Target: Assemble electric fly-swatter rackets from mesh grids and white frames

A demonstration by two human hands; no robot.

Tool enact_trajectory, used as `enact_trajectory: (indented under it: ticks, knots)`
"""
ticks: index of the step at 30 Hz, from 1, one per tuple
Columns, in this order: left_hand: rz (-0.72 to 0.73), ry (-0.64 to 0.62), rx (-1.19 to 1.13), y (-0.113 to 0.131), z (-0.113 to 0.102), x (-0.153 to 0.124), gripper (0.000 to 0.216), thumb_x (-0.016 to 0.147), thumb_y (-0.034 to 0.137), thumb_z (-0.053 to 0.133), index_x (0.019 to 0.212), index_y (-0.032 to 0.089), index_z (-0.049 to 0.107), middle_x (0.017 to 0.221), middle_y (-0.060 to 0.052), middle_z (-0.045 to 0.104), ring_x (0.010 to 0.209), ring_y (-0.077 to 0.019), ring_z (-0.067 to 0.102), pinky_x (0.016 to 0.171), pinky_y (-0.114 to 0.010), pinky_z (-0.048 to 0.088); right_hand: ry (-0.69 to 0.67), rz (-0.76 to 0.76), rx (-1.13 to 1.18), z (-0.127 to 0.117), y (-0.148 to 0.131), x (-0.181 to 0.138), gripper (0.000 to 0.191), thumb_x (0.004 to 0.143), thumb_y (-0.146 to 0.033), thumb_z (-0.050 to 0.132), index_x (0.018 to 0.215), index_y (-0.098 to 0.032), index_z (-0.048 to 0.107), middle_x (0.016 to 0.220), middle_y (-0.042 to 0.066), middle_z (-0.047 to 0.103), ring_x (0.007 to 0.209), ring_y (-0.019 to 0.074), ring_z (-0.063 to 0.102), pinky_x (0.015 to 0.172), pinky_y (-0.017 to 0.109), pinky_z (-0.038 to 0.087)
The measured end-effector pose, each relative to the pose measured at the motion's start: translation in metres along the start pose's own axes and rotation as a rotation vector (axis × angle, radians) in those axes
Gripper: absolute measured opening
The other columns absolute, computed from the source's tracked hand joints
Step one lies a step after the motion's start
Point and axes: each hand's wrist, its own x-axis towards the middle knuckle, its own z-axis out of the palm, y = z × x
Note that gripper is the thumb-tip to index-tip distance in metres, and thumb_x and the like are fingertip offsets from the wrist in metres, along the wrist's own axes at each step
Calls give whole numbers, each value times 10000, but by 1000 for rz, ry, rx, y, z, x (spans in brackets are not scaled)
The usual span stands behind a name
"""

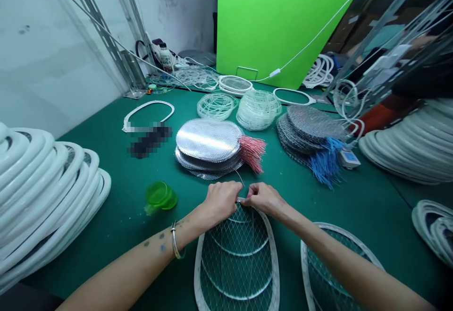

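Note:
A white oval frame [276, 264] with diamond netting and curved cross bars lies in front of me, its narrow end pointing away. My left hand [222, 200] is closed on that narrow end, fingers bent over the rim. Right beside it, my right hand [264, 197] pinches the same end between thumb and fingertips. A thin reddish wire [240, 177] sticks up between the two hands; which fingers hold it, if any, I cannot tell. Just beyond is a stack of silvery oval mesh sheets [208, 138] with a bunch of red wire leads [253, 153].
White frames are piled at the left [46, 197] and right [410, 146]. Dark mesh sheets [311, 127] carry blue leads [325, 160]. A green cup [161, 196] stands left of my hands. A second netted frame [339, 254] lies under my right forearm. Clear coils [258, 109] sit farther back.

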Motion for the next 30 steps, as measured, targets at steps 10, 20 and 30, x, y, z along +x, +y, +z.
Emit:
enact_trajectory:
  ticks: [10,20,30]
  knots:
    - [-40,308,-81,-2,-32,-25,249,986,380,382,1020,244,588,1051,-27,657,898,-173,645,721,-266,483,156,-286,-101,-31,-10,-41,279,751,-482,691,695,-218,620,668,-16,680,634,148,605,517,238,349]
    - [-438,298,-17,-35,-72,51,567,902,273,418,1456,175,346,1539,-180,291,1410,-444,204,1073,-635,201,522,-283,-440,-110,-103,16,227,905,-377,571,988,-183,656,1094,73,646,1066,226,563,943,444,413]
    - [-453,281,16,-39,-60,51,693,851,267,490,1499,172,264,1578,-159,192,1429,-443,119,1113,-608,144,329,-340,-618,-120,-100,46,279,908,-372,587,1090,-164,618,1138,70,625,1028,215,599,903,454,487]
